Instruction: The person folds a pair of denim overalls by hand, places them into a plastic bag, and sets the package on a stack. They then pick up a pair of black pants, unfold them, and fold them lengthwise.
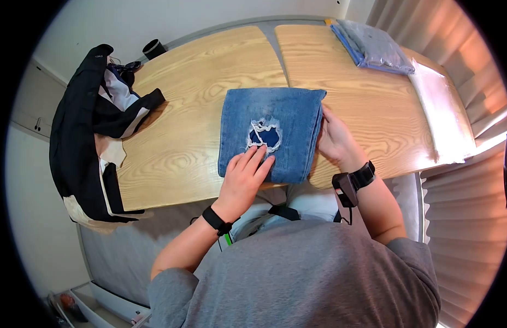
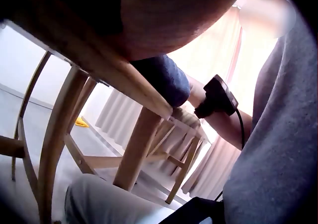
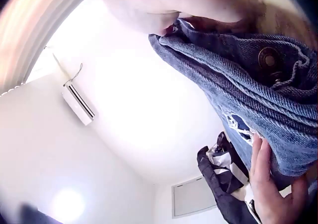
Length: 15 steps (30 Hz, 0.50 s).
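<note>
A pair of blue jeans [image 1: 237, 109], folded into a thick square, lies at the front of the wooden table. A frayed white-edged hole [image 1: 264, 135] faces up near its middle. My left hand [image 1: 243, 177] rests on top, its extended fingers reaching the lower rim of that hole. At the right side, my right hand [image 1: 336, 136] grips the folded edge, with part of its fingers hidden behind the denim. The right wrist view shows the stacked layers of the jeans [image 3: 238, 85] side-on, a metal button [image 3: 269, 58] among them, and my left hand [image 3: 268, 184] against the ripped face.
Black and white clothing [image 1: 81, 136] hangs over the table's left end near a black cup [image 1: 153, 50]. Folded clothes in a plastic bag [image 1: 373, 46] lie at the back right, beside a clear plastic sheet [image 1: 442, 115]. A seam divides the tabletop [image 1: 199, 71].
</note>
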Motion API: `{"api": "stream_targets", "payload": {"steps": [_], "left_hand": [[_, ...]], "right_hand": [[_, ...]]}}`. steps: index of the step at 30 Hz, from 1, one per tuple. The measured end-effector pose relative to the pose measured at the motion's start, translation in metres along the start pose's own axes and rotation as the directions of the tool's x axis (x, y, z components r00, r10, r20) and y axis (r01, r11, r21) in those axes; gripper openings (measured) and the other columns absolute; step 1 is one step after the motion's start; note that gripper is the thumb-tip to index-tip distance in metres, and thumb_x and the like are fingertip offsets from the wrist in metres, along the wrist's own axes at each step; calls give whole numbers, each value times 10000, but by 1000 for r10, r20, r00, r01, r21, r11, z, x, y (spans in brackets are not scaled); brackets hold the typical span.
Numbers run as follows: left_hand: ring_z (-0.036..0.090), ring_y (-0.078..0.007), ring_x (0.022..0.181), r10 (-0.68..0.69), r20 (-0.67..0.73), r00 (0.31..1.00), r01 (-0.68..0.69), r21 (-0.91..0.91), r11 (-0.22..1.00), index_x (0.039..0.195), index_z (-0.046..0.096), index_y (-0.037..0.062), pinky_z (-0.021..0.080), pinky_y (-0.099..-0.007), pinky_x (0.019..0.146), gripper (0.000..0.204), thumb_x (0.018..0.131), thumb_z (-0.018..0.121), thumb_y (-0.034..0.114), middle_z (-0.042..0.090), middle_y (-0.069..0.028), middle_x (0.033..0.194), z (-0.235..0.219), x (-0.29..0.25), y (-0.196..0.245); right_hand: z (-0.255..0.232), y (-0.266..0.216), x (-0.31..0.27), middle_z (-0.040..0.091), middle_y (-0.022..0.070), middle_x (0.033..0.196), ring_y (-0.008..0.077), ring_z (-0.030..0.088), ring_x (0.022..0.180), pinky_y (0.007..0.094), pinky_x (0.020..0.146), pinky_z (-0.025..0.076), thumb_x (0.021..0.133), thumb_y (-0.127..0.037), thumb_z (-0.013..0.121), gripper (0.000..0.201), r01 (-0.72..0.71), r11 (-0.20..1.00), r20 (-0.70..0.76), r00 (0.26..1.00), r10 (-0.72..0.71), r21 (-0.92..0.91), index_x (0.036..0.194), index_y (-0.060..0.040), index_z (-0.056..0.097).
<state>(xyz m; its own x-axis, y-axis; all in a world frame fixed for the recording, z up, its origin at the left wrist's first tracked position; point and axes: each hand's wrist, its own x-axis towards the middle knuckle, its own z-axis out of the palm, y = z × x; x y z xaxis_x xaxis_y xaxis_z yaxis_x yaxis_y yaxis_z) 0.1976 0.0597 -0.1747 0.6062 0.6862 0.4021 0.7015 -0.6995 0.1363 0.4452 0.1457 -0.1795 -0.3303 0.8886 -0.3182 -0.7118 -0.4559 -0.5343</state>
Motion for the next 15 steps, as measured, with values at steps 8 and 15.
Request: {"api": "stream_targets", "payload": {"steps": [8,15], "left_hand": [[551,-360,1065,-195,-100,976,136,-425,895,1186,548,77,443,-402,901,530,672,569,-53,581,-152,1161,-31,9,-11],[595,-180,996,-688,238,686,155,-971,-181,1215,489,-7,488,-333,859,373,881,588,125,607,-101,1103,-105,11,-27]], "right_hand": [[26,-4,-10,572,62,1138,188,542,1021,348,885,444,979,-447,362,466,82,985,7,997,-82,-150,1201,-70,522],[71,-10,-47,450,213,1311,273,465,1191,377,991,368,801,-300,722,789,481,109,328,730,-599,-870,1412,-56,285]]}}
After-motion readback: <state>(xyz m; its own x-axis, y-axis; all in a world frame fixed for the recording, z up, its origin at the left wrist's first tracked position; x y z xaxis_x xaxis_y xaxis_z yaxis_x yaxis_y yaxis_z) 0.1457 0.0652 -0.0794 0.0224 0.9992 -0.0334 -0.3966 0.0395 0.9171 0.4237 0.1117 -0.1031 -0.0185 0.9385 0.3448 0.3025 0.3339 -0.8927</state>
